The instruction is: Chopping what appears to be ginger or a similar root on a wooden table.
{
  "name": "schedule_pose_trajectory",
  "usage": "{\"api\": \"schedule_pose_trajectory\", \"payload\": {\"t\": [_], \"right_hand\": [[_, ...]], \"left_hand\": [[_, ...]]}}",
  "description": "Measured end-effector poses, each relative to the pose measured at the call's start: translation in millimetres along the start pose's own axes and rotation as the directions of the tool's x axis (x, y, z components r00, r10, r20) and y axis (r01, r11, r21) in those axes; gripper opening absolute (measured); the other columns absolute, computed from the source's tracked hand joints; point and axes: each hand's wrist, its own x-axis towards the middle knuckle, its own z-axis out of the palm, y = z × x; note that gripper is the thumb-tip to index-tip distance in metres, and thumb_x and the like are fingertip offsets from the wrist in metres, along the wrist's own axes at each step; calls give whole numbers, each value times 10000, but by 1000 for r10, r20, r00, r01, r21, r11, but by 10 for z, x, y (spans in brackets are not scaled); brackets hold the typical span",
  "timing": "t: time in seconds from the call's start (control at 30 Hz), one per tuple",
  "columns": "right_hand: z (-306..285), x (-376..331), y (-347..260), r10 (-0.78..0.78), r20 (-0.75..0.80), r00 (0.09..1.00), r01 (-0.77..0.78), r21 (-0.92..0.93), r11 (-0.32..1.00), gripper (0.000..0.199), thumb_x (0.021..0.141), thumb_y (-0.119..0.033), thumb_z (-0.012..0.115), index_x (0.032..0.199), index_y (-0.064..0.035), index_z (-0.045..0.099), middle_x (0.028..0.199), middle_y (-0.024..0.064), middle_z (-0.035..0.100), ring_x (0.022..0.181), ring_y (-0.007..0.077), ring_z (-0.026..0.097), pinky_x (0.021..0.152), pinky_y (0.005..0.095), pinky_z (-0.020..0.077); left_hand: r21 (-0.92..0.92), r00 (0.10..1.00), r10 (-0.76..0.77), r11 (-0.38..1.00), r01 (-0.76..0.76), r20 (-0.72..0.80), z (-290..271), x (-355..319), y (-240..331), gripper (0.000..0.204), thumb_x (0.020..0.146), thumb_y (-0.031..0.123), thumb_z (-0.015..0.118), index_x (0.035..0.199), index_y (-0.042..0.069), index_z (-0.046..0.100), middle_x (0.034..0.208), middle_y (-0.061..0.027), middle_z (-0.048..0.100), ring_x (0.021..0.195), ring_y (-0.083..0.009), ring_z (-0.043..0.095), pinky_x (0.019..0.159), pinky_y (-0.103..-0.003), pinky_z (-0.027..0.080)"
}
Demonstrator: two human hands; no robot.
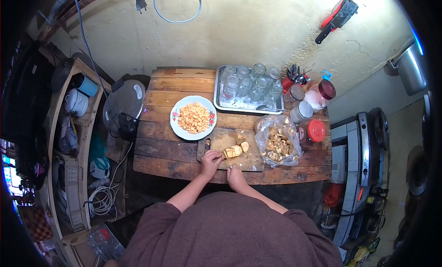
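Fingers bent together, my left hand (212,162) grips the near left end of a row of pale yellow root vegetable slices (233,151) on a wooden cutting board (254,164). My right hand (236,177) is closed around a knife (229,164); its thin blade points away from me, close to the left fingertips. Two chunks of the same vegetable, one with brown skin (240,138), lie behind the slices. To the left, a white flowered plate (178,131) holds a heap of small orange-yellow cubes (194,118).
Right of the board sits a clear plastic bag (294,153) of peelings. A metal tray (221,102) with several glass jars stands behind it. Lidded jars (316,130) line the table's right side. A cleaver (338,19) hangs on the wall; shelves (83,142) stand left.
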Motion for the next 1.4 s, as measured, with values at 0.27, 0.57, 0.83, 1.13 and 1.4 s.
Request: {"api": "schedule_pose_trajectory", "payload": {"t": [0.27,0.57,0.83,1.13,1.4], "right_hand": [[35,131,-39,72,64,995,-72,-6,997,233,900,-165,466,930,67,472,782,326,592,778,470,596,688,527,471],[-131,5,24,109,69,992,-104,-68,992,265,902,-197,471,956,63,462,770,327,589,784,480,588,711,533,460],[-459,-101,215,-18,26,999,15,145,989,309,917,-258,466,925,49,501,797,307,592,795,463,585,697,497,447],[-417,-40,716,-1,-143,990,39,265,963,310,936,-289,473,881,14,503,642,144,559,595,253,578,567,380,445],[-293,83,982,2,-135,991,45,341,939,266,953,-268,458,830,-32,466,584,41,507,479,138,516,443,306,417]], "left_hand": [[-25,1000,-1,1000,1,-1,1,-14,-9,173,587,22,771,721,-4,664,788,-119,666,808,-260,635,745,-341,509],[3,1000,-3,1000,3,6,2,-8,43,150,635,-17,739,753,-16,645,814,-132,659,795,-255,643,711,-323,527],[101,995,-54,994,45,85,50,125,215,330,661,95,746,938,0,593,927,-143,579,804,-251,617,651,-327,535],[565,960,-72,820,-97,270,230,392,751,494,661,360,742,951,36,508,799,-123,613,792,-297,589,716,-422,452],[656,908,-224,752,-70,354,283,425,749,535,686,234,679,1103,-9,450,701,-163,632,651,-325,643,587,-422,506]]}}
